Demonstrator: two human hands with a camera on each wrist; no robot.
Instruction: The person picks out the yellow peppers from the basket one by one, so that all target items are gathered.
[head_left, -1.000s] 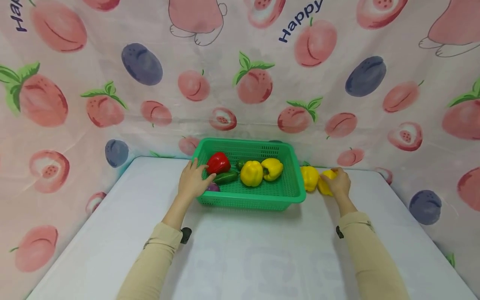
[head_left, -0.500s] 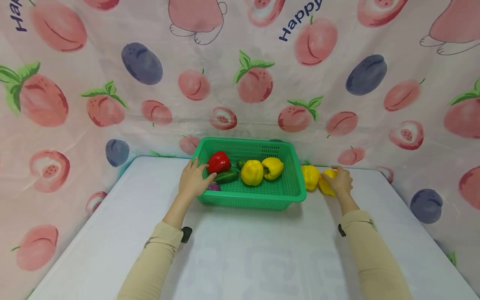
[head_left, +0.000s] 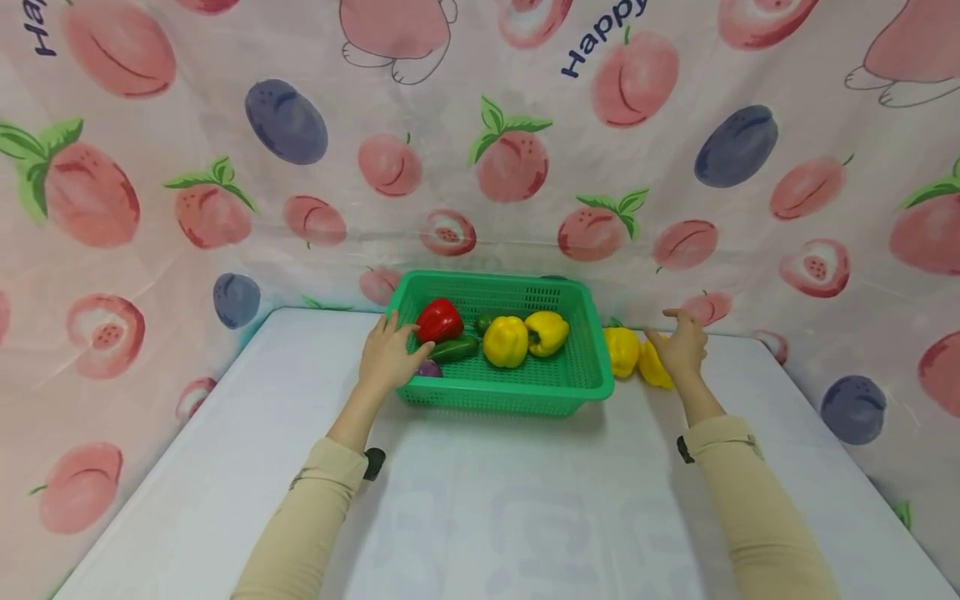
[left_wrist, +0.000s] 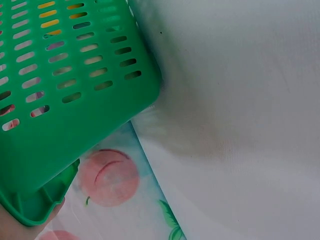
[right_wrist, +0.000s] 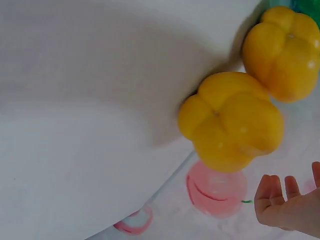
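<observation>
At the left end of the green plastic basket (head_left: 495, 400), my left hand (head_left: 386, 358) grips the rim, its thumb inside and a fingertip on the outer side. Beside it in the basket are a red bell pepper (head_left: 439, 320), a cucumber (head_left: 455, 349) and a partly covered purple thing (head_left: 429, 369). My right hand (head_left: 681, 343), fingers spread, is over the table's right side. Just left of it sits a yellow bell pepper (head_left: 654, 363), which the right wrist view shows apart from the fingers (right_wrist: 270, 192). Another yellow bell pepper (head_left: 622, 352) stands between that one and the basket.
Two more yellow bell peppers (head_left: 506, 342) lie in the basket, with a small dark green thing (head_left: 483, 322) behind them. The basket stands near the back of a white table (head_left: 480, 508). A fruit-printed cloth (head_left: 495, 233) hangs behind it.
My right hand has let go of the right yellow bell pepper and its fingers have spread and lifted off it. The left hand stays at the basket.
</observation>
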